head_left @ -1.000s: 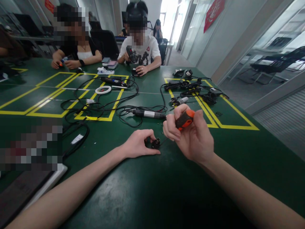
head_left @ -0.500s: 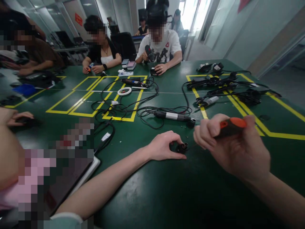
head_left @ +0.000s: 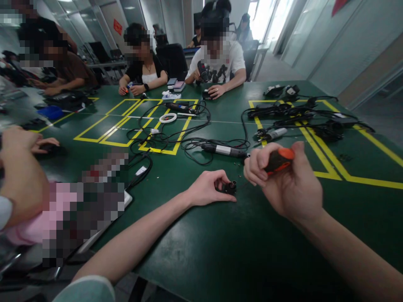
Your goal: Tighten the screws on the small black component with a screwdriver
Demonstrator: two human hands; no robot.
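A hand could pass over the near table [head_left: 217,247], on the near side of the left hand [head_left: 204,188] and right hand [head_left: 285,182]. Beyond them, a tool [head_left: 224,150] and cables [head_left: 151,164] obstructed; a cable pile [head_left: 280,110] cluttered the far right, a flat device [head_left: 102,205] the left.

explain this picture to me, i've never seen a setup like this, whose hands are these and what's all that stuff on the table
There is no robot here: the bare hands belong to a person wearing a camera on their head, and the view comes from it, forward and down. The left hand has its thumb and fingers around a small black part with a short tube on top. The right hand grips a screwdriver-like tool with an orange-and-black handle; its tip is hard to make out. On the green table marked with yellow lines lie a black-and-silver cylindrical tool, a flat white ring and tangled black cables. Other people sit around it.
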